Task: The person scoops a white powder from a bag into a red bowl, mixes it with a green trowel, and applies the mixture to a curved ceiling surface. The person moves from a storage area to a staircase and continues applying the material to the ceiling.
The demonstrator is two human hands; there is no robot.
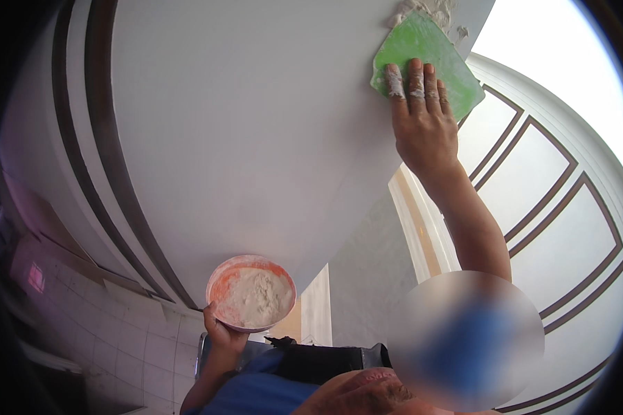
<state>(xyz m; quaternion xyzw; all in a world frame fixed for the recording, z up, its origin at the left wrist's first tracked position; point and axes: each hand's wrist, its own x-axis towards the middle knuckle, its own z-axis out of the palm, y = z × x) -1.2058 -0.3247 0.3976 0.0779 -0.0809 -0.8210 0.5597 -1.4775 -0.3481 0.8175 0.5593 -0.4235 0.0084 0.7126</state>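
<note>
My right hand (426, 135) reaches up at the upper right, its fingers stretched over a green plastic spreader (443, 59) and pressing it against a white panel near its edge. The thumb is hidden behind the spreader. White paste coats some of the fingers. Lumpy off-white plaster (436, 10) clings along the spreader's far edge. Lower down, my left hand (225, 335) grips an orange bowl (223, 283) by its side, with the thumb at the rim. A heap of wet-looking plaster (262, 299) lies in the bowl, and smears cover its inner wall.
The broad white panel (249, 131) fills the middle, with dark brown strips (104, 104) along its left. A grey panel (367, 266) lies below its edge. White surfaces with brown rectangular trim (567, 166) stand at right. Light tiles (145, 346) show at lower left.
</note>
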